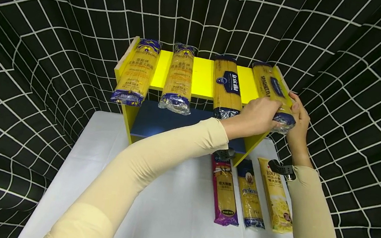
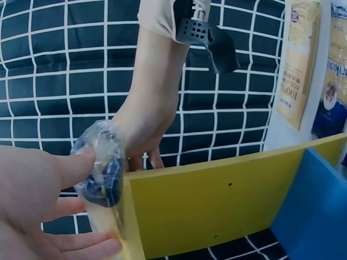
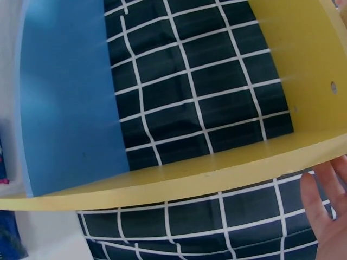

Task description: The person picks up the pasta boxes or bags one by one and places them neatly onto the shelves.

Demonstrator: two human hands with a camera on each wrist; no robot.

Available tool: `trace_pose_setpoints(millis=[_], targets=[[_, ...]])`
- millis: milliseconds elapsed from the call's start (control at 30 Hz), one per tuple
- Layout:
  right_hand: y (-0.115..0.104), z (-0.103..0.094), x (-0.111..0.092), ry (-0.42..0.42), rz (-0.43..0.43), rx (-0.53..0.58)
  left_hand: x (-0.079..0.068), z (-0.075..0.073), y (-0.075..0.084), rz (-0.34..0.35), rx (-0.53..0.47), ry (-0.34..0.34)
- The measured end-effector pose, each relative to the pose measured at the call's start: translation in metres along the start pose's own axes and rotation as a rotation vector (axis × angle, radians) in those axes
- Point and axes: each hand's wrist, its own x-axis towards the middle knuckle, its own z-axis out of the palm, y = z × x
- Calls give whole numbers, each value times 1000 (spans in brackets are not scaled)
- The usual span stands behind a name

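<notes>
A clear-and-blue-ended spaghetti pack [image 1: 268,82] lies at the right end of the yellow shelf's top, its near end overhanging the front edge. My left hand [image 1: 259,116] holds that near end from its left side. In the left wrist view, the thumb of my left hand [image 2: 43,200] lies on the crinkled wrapper end [image 2: 103,162], with the other fingers along the pack. My right hand [image 1: 298,120] is at the outer face of the shelf's right side wall, fingers extended. In the right wrist view, the fingertips of my right hand [image 3: 331,200] are right at the yellow wall [image 3: 217,170].
Three more spaghetti packs, two at left [image 1: 138,70] [image 1: 179,75] and one in the middle [image 1: 228,84], lie across the shelf top [image 1: 203,76]. Below is a blue board [image 1: 163,118]. Magenta [image 1: 225,191], blue-ended [image 1: 250,193] and yellow [image 1: 276,196] pasta packs lie on the white table [image 1: 167,212].
</notes>
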Motion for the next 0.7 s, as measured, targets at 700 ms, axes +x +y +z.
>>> trace_pose_setpoints(millis=[700], targets=[[2,-1,0,-36,19,52,-40,-59,-47,90,-196,57]])
